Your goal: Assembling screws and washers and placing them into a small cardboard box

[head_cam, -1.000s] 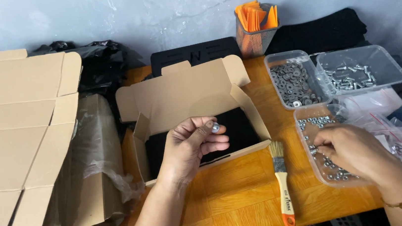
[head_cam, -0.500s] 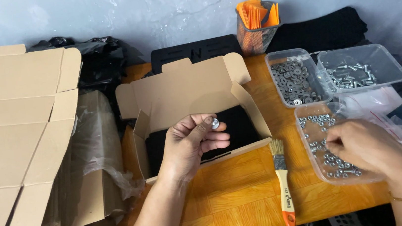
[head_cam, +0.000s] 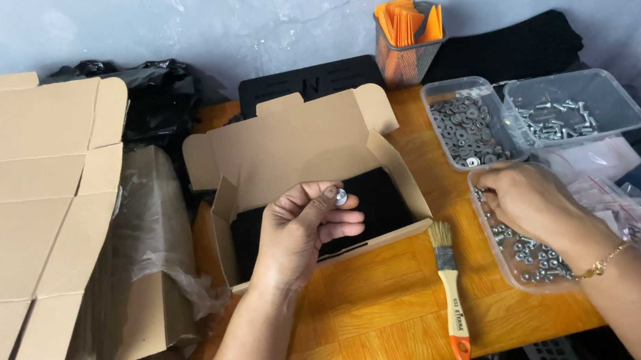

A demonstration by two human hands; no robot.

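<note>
My left hand (head_cam: 301,226) hovers over an open cardboard box (head_cam: 293,147) lined with black foam (head_cam: 374,198). Between its thumb and fingers it pinches a small silver screw with a washer (head_cam: 340,196). My right hand (head_cam: 525,198) reaches into a clear plastic tray of small metal nuts and screws (head_cam: 531,261) at the right, fingers curled down among the parts. Whether those fingers hold a piece is hidden.
Two more clear trays stand behind, one with washers (head_cam: 464,127), one with screws (head_cam: 567,110). A paintbrush with an orange handle tip (head_cam: 451,293) lies on the wooden table. A mesh cup of orange pieces (head_cam: 405,44) is at the back. Flat cardboard boxes (head_cam: 24,227) stack at the left.
My right hand has moved up and leftwards from the table's near right into the tray of small metal parts. My left hand keeps the screw over the box.
</note>
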